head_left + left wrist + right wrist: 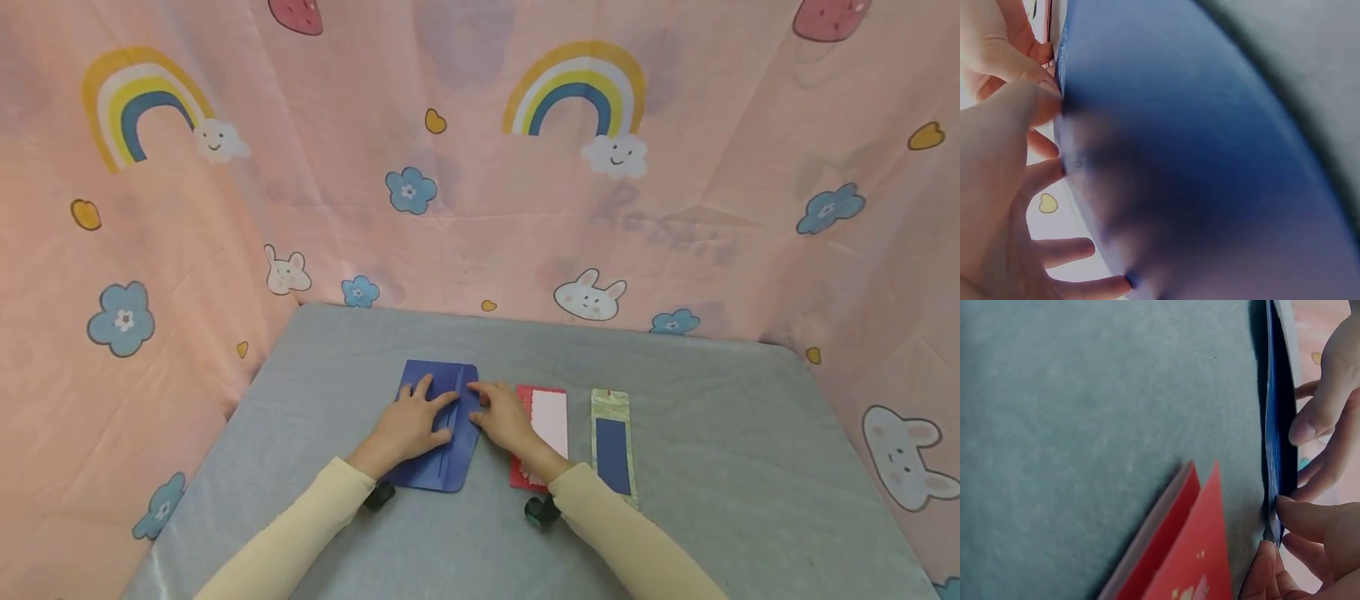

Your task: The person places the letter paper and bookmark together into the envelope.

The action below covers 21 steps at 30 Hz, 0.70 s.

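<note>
Fingers of left hand [408, 423] spread apart, resting on one blue envelope [429, 470]; right hand [506, 417] pinches its right edge. Envelope lies on grey counter [720, 450]. To its right: one folded red card [551, 414], partly blocked by right wrist, then one green-and-blue strip [612, 450]. Two black devices [380, 497], one near each cuff. Pink curtain [480, 250] behind.

Cream sleeves [281, 533] and 2 black wrist cameras [380, 497] are worn.
</note>
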{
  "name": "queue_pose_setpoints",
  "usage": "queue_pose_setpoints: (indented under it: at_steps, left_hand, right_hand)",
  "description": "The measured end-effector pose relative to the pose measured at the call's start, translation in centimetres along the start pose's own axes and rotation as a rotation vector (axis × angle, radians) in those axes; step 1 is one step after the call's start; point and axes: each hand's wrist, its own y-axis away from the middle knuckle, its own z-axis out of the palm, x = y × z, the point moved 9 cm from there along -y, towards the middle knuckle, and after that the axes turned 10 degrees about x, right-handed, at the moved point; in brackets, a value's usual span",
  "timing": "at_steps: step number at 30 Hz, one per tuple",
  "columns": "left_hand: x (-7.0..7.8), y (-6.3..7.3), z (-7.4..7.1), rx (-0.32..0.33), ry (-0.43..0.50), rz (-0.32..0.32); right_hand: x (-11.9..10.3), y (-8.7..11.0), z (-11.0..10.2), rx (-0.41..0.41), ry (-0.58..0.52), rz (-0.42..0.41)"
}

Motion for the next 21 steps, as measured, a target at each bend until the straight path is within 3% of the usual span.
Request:
queue_pose_setpoints:
  at_steps: [13,21]
  left_hand:
    - [-0.2,0.27,-0.59,0.063,0.005,0.014]
    - [-0.07,0.36,-0.7,0.065,-0.004,0.035]
  right_hand:
    - [0.0,-0.17,0.6,-0.03,0.039,0.038]
    - [0.03,-0.2,1.0,-0.043,0.03,0.049]
